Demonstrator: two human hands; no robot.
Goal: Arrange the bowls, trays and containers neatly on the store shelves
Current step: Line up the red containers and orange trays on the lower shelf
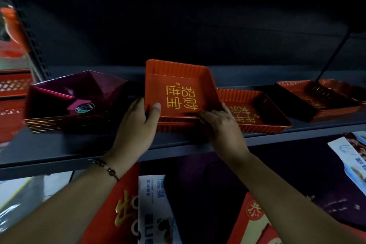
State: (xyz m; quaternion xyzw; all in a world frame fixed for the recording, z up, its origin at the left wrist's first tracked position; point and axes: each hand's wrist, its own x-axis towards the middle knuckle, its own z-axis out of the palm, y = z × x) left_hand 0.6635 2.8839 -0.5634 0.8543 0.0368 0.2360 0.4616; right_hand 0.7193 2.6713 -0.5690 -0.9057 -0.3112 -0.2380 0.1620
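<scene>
the red tray (pixel 179 87) is tipped up on its near edge at the middle of the grey shelf (pixel 65 149), its far rim raised and its gold-printed floor facing the camera, its near edge over another red tray of the same ribbed make. the left hand (pixel 136 125) clamps its near left corner, thumb on the inside floor and fingers behind; the right hand (pixel 222 125) pinches the near right edge, fingertips curled over the rim. just beside it to the right lies a second red tray (pixel 257 111) flat on the shelf, and further right a third tray (pixel 309 97) with its rim past the frame. to the left, near but apart, stands a stack of dark purple faceted bowls (pixel 73 97), a round sticker on the floor of the top one. likely risks, as a judgement: the hold is only on the near edge, so the tilted tray could twist or slip as it is lowered; it could come down skewed on the one beneath and jam; and a swing to the left could knock the purple stack out of line. the gold characters on the held tray read 招财进宝, seen upside down; the neighbouring tray carries gold characters too, not clear enough to read. the sticker's print is too small. below the shelf lie red packs (pixel 118 210) and a white and blue pack (pixel 156 208) with blurred writing.
</scene>
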